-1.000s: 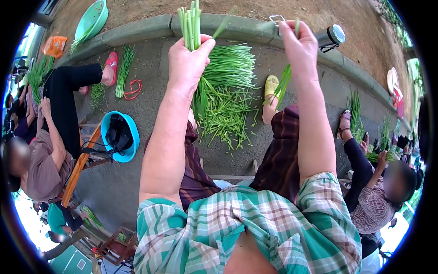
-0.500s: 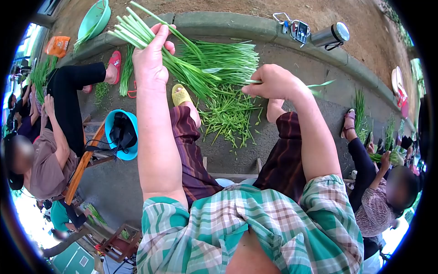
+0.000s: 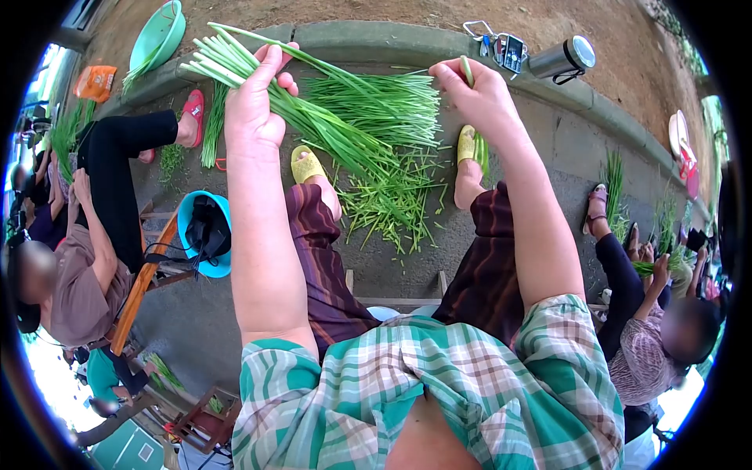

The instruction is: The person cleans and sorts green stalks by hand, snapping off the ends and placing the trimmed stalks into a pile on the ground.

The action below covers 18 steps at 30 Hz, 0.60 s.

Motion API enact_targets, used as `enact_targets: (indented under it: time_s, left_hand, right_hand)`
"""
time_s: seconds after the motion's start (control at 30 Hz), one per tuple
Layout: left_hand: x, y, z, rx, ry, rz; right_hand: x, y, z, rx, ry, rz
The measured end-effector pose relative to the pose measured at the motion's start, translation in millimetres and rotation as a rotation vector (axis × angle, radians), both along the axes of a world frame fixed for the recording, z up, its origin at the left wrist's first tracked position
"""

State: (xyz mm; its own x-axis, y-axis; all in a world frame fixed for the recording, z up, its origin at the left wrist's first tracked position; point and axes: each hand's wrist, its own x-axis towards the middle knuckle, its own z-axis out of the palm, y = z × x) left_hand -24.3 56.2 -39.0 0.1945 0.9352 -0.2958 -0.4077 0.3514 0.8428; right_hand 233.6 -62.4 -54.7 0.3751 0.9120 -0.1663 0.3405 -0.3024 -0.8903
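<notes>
My left hand (image 3: 258,98) is wrapped round a bunch of long green stalks (image 3: 329,129), their pale ends pointing up and left, with one stalk angled apart from the rest. Off to the right, my right hand (image 3: 479,90) is pinched on a green stalk (image 3: 468,72), whose leafy part hangs below the hand beside a yellow slipper (image 3: 466,144). Between the hands, a flat pile of green stalks (image 3: 399,106) lies on the ground. Short cut pieces (image 3: 392,204) are scattered just below that pile.
A concrete kerb (image 3: 376,43) runs across the top, with a metal flask (image 3: 562,59) and a small device (image 3: 511,53) on it. At left are a blue basin (image 3: 205,235), a green basin (image 3: 159,35) and a seated person (image 3: 86,290); another person (image 3: 642,345) sits at right.
Over the last second my left hand tilted the bunch to the left. My right hand went down towards the pile, then rose again with a stalk in its fingers.
</notes>
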Motion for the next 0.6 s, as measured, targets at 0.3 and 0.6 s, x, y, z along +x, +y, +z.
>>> enact_targets:
  time_s: [0.3,0.6]
  left_hand:
    - [2.2,-2.1,0.2,-0.026,-0.053,-0.017]
    - [15.0,-11.9,4.1,-0.030,-0.019,-0.110]
  right_hand:
    - [3.4,-2.6,10.6,-0.078,0.446,-0.053]
    - [8.5,4.4,4.7,-0.132,0.590,-0.062]
